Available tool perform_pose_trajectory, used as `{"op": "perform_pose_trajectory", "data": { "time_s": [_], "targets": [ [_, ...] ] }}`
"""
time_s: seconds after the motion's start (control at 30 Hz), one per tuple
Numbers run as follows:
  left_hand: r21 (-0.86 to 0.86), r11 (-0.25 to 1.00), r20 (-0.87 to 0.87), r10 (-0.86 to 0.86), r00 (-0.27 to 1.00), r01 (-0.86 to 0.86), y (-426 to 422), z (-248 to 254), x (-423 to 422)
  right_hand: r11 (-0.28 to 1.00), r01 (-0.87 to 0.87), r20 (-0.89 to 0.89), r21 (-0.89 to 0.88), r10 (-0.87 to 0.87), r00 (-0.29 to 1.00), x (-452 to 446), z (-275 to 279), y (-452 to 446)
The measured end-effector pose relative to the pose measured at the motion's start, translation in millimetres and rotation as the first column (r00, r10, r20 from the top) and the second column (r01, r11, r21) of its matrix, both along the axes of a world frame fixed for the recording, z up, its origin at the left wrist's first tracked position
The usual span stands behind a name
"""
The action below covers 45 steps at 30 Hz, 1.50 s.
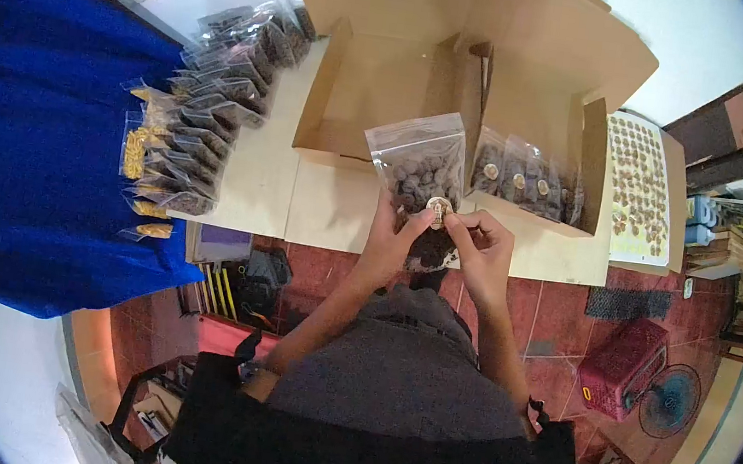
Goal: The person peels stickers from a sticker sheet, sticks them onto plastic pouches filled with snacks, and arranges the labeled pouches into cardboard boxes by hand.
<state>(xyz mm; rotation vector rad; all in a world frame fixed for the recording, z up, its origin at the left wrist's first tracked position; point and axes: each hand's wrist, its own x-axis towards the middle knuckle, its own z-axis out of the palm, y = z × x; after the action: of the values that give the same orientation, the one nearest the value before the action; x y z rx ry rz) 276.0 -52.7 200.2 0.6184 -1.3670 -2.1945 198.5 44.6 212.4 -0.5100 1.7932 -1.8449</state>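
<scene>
A clear zip bag (417, 159) of dark round pieces is tilted in front of me at the table's near edge. My left hand (386, 243) grips its lower left side, thumb toward a round pale sticker (438, 207) on the bag's front. From the other side, my right hand (483, 250) is closed, with thumb and finger at the sticker's right edge. Its remaining fingers are curled. Just beyond, several similar bags with round stickers (517, 180) stand in the right cardboard box (545, 105). My hands partly cover the bag's lower part.
Another open cardboard box (380, 85) stands left of the filled one. A long row of filled clear bags (218, 120) lines the table's left, by a blue cloth (41, 127). At right lies a sheet of round stickers (641, 191). A fan (670, 401) stands on the floor.
</scene>
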Motion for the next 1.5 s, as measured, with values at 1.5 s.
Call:
{"op": "perform_pose_trajectory", "data": {
  "time_s": [1.5],
  "targets": [
    [0.049,0.951,0.031,-0.307,0.951,0.306,-32,-44,-6,0.982,0.134,-0.005,0.131,-0.135,0.991,-1,-41,-1]
  ]
}}
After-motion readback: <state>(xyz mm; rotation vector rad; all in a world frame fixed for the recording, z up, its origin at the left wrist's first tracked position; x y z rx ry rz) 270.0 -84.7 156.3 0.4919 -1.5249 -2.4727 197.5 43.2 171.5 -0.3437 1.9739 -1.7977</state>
